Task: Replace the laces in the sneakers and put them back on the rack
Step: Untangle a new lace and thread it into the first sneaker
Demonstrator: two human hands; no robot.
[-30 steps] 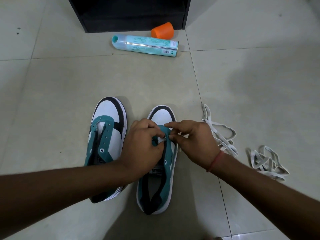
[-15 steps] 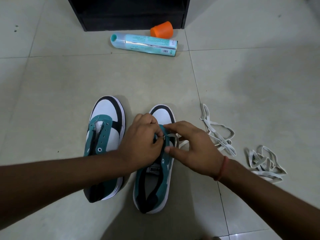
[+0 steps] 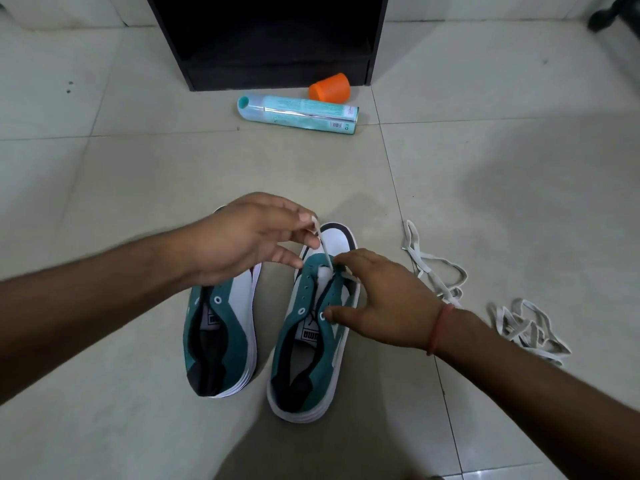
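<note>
Two teal, white and black sneakers stand side by side on the tiled floor, toes pointing away from me. My left hand (image 3: 252, 237) hovers over the left sneaker (image 3: 221, 341) and pinches the end of a white lace (image 3: 323, 249) that rises out of a front eyelet of the right sneaker (image 3: 311, 341). My right hand (image 3: 384, 299) rests on the right sneaker's right flank, fingers spread, thumb by the top eyelet, steadying it. The lace runs on under my right hand to a loose loop (image 3: 433, 268) on the floor. A second white lace (image 3: 523, 327) lies bunched further right.
The black shoe rack (image 3: 277, 77) stands ahead at the top of the view. In front of it lie a teal spray can (image 3: 301, 114) on its side and an orange cap (image 3: 330, 91). Pale floor tiles (image 3: 138, 168) surround the sneakers.
My left hand has lifted up and away from the eyelets, drawing the lace end out through the front eyelet. My right hand has slid down onto the shoe's side.
</note>
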